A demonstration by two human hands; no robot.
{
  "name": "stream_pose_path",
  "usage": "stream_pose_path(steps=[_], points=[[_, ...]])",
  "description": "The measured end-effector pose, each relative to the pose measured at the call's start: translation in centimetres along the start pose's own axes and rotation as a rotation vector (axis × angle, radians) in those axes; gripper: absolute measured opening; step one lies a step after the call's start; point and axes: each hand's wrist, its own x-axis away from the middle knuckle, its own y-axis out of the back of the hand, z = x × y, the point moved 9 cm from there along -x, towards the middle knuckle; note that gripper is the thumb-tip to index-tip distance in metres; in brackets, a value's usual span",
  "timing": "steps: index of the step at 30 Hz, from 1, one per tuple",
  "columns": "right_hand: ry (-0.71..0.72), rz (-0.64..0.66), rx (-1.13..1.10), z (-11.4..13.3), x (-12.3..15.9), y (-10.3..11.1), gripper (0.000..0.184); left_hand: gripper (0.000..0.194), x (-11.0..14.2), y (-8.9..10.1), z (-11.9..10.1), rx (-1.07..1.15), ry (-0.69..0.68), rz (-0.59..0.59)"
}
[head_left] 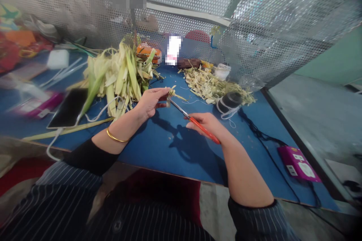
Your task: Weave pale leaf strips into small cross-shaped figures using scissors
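While pinching one husk scrap (pixel 172 92) in left hand (pixel 151 102), gripping one red-handled tool (pixel 204 130) in right hand (pixel 211 121), near two husk heaps (pixel 120 73), one black spool (pixel 232 101).

Dark phone (pixel 68 108), purple box (pixel 299 163)

So the husk bit (pixel 172 92) is sitting near the middle of the frame, looking pale yellow-green and kinda scrunched, with a thin strand poking out toward the right. The tool (pixel 205 130) is slanting just below it, red handle pointing lower right, slim silver end reaching upper left; can't tell if they're actually touching.
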Motion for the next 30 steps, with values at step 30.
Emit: stream_pose_path(steps=[30], points=[[-0.069,-0.224,0.789,0.3,0.2,2.3,0.047,0.019,-0.5,0.9,-0.8,-0.032,-0.079,-0.036]])
